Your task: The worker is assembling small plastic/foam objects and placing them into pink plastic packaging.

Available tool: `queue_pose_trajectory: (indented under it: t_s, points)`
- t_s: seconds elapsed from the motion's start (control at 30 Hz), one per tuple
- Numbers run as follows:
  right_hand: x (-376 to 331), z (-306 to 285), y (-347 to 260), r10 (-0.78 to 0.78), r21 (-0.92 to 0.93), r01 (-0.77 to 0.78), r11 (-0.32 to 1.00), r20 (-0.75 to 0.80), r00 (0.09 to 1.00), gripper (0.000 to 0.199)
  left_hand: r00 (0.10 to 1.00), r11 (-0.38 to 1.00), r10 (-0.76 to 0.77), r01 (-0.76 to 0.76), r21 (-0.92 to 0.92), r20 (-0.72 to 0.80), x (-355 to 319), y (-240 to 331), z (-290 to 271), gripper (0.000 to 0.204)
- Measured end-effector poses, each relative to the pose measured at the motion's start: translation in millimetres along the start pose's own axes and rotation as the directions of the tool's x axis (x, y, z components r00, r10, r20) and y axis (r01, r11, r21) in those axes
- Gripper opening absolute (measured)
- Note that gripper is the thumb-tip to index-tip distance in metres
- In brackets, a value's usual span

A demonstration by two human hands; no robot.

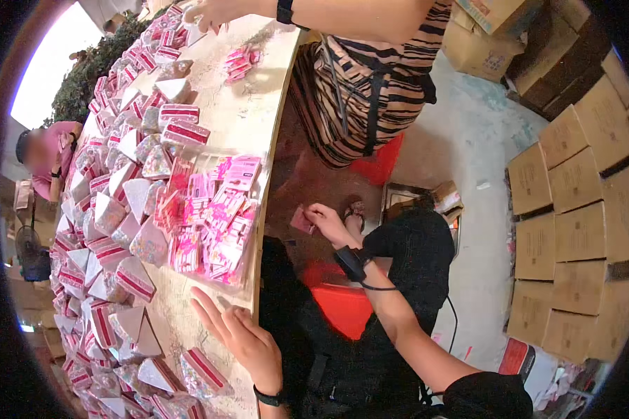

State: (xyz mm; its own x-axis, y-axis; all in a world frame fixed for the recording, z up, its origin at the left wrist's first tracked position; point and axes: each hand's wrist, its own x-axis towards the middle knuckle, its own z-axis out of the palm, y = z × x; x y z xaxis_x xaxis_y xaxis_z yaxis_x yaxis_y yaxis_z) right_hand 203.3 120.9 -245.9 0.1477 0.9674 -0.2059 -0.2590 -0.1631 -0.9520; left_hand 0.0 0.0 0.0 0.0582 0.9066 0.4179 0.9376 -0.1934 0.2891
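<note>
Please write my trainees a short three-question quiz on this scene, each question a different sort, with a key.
1. Which hand holds a small pink item?
2. True or false: the clear tray of pink pieces stands on the floor.
3. The striped pieces heaped on the table are shaped like: A) balls; B) wedges; C) rings.

Key: 1. The right hand. 2. False; it is on the table. 3. B.

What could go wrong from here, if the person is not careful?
The small pink piece pinched in the right hand is off the table, so it might drop to the floor. The clear tray of pink packets lies near the table edge; a bump could spill some. The wedge-shaped pieces are heaped loosely, so a few might slide.
</note>
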Motion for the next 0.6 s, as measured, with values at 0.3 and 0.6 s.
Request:
queue_pose_trajectory:
  t_s: [0.3, 0.6]
  points:
    - [-155, 8, -121, 0.049, -0.145, -0.021, 0.989, 0.186, 0.981, 0.017, 0.977, 0.957, 0.07, -0.123, -0.262, -0.202, -23, 13, -27, 0.023]
    - [-221, 49, -168, -0.234, -0.133, 0.286, 0.949, 0.31, 0.921, 0.028, 0.993, 0.763, 0.111, -0.103, -0.638, -0.028, -37, 31, -21, 0.018]
